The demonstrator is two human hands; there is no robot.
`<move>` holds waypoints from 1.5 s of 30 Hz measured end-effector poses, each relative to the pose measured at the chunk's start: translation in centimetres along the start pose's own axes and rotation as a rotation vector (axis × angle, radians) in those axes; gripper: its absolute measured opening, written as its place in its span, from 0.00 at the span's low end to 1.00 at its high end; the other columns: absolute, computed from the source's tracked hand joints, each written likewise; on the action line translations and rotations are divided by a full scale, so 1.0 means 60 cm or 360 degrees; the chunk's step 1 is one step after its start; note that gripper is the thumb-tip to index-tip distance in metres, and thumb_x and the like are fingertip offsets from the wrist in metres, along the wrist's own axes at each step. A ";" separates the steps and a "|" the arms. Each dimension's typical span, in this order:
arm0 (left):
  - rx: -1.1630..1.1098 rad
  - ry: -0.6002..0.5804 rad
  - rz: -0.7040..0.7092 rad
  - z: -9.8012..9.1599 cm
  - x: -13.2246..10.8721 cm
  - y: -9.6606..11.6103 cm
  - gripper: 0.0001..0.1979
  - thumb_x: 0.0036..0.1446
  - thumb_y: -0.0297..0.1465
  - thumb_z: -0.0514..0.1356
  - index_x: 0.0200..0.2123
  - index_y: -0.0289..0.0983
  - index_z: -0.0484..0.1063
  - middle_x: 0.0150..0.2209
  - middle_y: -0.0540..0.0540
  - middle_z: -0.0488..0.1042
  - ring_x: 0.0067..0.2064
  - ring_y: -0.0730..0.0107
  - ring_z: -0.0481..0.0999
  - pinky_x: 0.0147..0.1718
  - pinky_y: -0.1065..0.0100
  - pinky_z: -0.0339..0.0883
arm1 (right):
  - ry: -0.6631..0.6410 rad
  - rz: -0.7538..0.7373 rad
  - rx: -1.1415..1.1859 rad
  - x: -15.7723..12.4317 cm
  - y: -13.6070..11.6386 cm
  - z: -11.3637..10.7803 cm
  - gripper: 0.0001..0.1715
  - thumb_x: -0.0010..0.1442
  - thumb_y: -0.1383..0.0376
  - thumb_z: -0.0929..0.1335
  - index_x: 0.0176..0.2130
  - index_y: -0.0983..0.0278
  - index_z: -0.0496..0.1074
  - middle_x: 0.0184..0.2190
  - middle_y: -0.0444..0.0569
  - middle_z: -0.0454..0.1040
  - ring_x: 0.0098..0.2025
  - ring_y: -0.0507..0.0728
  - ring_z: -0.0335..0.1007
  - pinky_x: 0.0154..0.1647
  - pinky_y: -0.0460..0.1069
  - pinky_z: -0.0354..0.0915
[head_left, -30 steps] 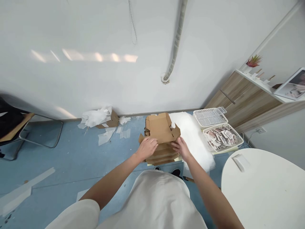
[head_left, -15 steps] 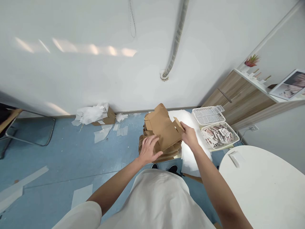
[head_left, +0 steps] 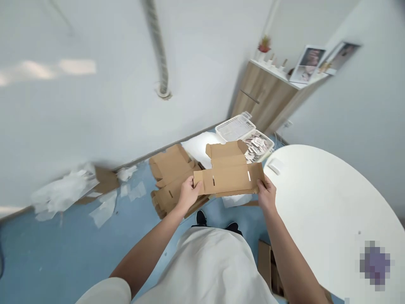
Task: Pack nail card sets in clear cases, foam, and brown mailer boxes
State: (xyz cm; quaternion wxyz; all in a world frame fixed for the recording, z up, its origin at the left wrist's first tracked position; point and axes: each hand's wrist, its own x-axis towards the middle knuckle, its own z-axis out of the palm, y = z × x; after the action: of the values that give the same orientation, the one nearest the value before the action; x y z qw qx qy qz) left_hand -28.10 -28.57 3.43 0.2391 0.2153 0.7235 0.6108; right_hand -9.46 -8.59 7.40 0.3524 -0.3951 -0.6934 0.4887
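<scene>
I hold a flat brown cardboard box blank (head_left: pixel 229 173) in the air in front of me. My left hand (head_left: pixel 188 194) grips its left edge and my right hand (head_left: pixel 266 195) grips its right edge, fingers closed on the cardboard. The blank has flaps and small slots and lies roughly level. Below and to the left, a stack of more flat cardboard blanks (head_left: pixel 169 177) rests on the blue floor.
A round white table (head_left: pixel 329 211) stands at the right. Two white baskets (head_left: pixel 245 133) sit by a wooden cabinet (head_left: pixel 265 97), one with small packets. White foam sheet (head_left: pixel 199 145) and crumpled wrapping (head_left: pixel 63 192) lie along the wall.
I lifted one blank off the stack and now hold it with both hands. My view has swung right, toward the white table.
</scene>
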 end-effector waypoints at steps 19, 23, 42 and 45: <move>0.0770 -0.1027 0.0556 0.497 -0.072 0.063 0.19 0.51 0.35 0.54 0.46 0.35 0.68 0.32 0.47 0.73 0.26 0.74 0.67 0.27 0.71 0.64 | 0.0820 0.0410 -0.0439 -0.196 0.177 -0.456 0.19 0.57 0.59 0.54 0.37 0.65 0.66 0.31 0.49 0.68 0.32 0.55 0.61 0.32 0.49 0.59; 0.0794 -0.1012 0.0465 0.569 -0.088 0.051 0.20 0.49 0.36 0.55 0.46 0.36 0.69 0.33 0.47 0.74 0.24 0.75 0.67 0.27 0.71 0.65 | 0.0790 0.0569 -0.0469 -0.209 0.207 -0.502 0.24 0.54 0.59 0.58 0.50 0.66 0.61 0.42 0.54 0.69 0.39 0.57 0.64 0.38 0.51 0.60; 0.1035 -0.1203 0.0320 0.687 -0.049 -0.014 0.19 0.48 0.37 0.58 0.44 0.37 0.69 0.33 0.46 0.73 0.28 0.70 0.73 0.30 0.68 0.66 | 0.0640 0.1005 -0.0868 -0.190 0.298 -0.501 0.24 0.57 0.63 0.56 0.52 0.65 0.61 0.36 0.52 0.68 0.37 0.56 0.64 0.37 0.50 0.60; 0.1013 -0.1268 0.0268 0.694 -0.032 -0.015 0.22 0.47 0.38 0.59 0.46 0.36 0.66 0.34 0.46 0.73 0.29 0.70 0.73 0.32 0.67 0.66 | 0.0638 0.1053 -0.0855 -0.187 0.304 -0.505 0.26 0.56 0.63 0.57 0.54 0.65 0.59 0.37 0.50 0.67 0.36 0.55 0.65 0.38 0.50 0.60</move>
State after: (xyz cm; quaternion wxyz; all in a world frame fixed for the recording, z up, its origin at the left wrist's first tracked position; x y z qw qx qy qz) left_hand -1.23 2.64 -3.11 0.3687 0.5508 0.7064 0.2482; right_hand 25.67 -2.66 -2.87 0.1899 -0.7587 -0.5504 0.2920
